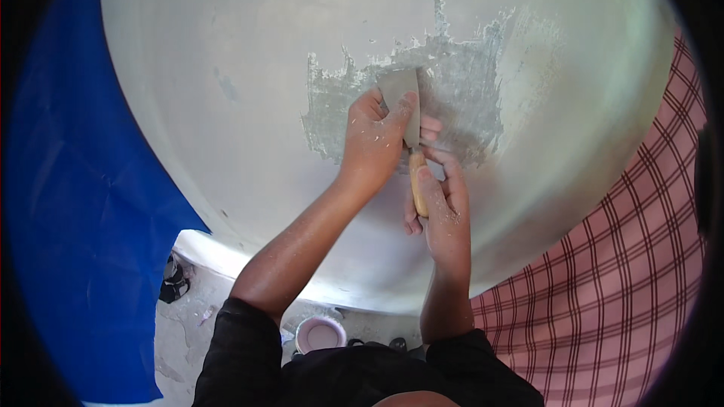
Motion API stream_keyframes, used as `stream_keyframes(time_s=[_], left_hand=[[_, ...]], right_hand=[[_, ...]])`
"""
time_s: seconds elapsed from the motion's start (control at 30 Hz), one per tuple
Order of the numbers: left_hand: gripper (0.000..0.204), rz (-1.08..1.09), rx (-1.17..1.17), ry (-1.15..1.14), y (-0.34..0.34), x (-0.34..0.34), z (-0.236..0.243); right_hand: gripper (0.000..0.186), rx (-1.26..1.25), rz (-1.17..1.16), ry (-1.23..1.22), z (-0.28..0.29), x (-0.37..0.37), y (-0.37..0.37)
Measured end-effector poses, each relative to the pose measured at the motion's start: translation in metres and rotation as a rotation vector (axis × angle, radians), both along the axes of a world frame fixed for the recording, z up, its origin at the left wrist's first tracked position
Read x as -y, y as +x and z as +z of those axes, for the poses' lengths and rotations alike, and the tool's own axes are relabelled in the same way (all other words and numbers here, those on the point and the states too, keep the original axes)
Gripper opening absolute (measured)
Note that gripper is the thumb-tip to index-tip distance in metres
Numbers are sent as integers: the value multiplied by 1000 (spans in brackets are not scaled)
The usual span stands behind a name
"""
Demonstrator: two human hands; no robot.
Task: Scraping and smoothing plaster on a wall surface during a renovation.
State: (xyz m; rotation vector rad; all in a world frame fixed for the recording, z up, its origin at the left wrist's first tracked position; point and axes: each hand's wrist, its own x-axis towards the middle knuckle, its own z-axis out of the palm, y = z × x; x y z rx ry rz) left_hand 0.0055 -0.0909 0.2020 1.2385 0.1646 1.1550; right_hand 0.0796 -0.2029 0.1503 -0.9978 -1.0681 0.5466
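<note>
A putty knife [412,122] with a flat grey metal blade and a wooden handle is held in both hands. My right hand [446,207] is closed around the handle, with the thumb along it. Higher up, my left hand [376,134] grips the blade, its thumb pressed on the face and fingers behind. The blade's wide edge points away from me, over a grey scraped patch [467,79] on a large, pale, rounded surface [241,120]. Whether the edge touches that surface I cannot tell. White specks dot both hands.
Blue sheeting [83,203] hangs on the left, and pink checked cloth [603,286] lies along the right. Below, a pinkish bucket [320,334] stands on the grey floor [192,332]. Dark footwear [173,283] shows beside the blue sheeting.
</note>
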Motion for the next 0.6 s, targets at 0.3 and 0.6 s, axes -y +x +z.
stream_keyframes(time_s=[0.3,0.6], left_hand=[[30,-168,-99,185,-40,-49,-28],[23,197,8,290,-102,-112,-45]], right_hand=[[24,70,52,-174,-9,-7,-32],[14,10,17,-203,-33,-2,-68]])
